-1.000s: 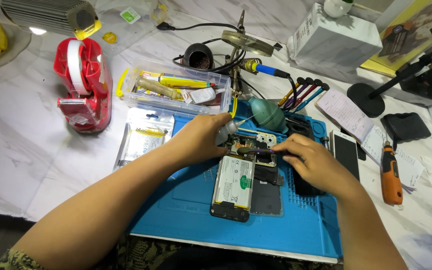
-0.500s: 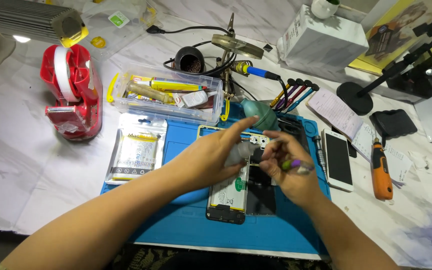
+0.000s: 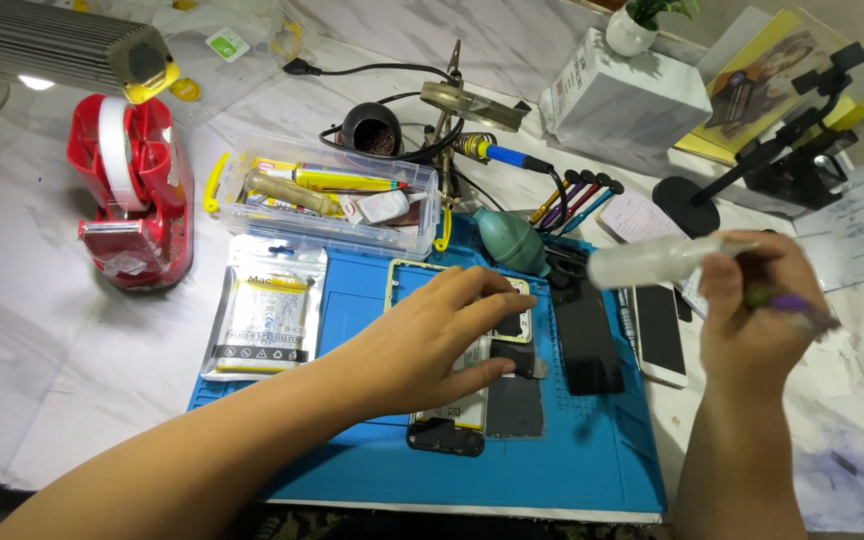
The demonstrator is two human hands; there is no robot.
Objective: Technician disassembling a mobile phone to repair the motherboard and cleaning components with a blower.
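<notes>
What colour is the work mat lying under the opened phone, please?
Blue; the silicone work mat beneath the opened phone shows best in the head view.

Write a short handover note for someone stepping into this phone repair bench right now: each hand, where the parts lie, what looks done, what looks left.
Left hand: flat on the opened phone, fingers spread over its upper half, pinning it to the blue mat.
Right hand: raised clear of the mat, holding a small clear bottle and a purple-handled tool.
Parts: a dark panel lies beside the phone, a white phone at the mat's right edge, a bagged battery on the left.
Done: phone is open.
Left: phone not yet closed.
</notes>
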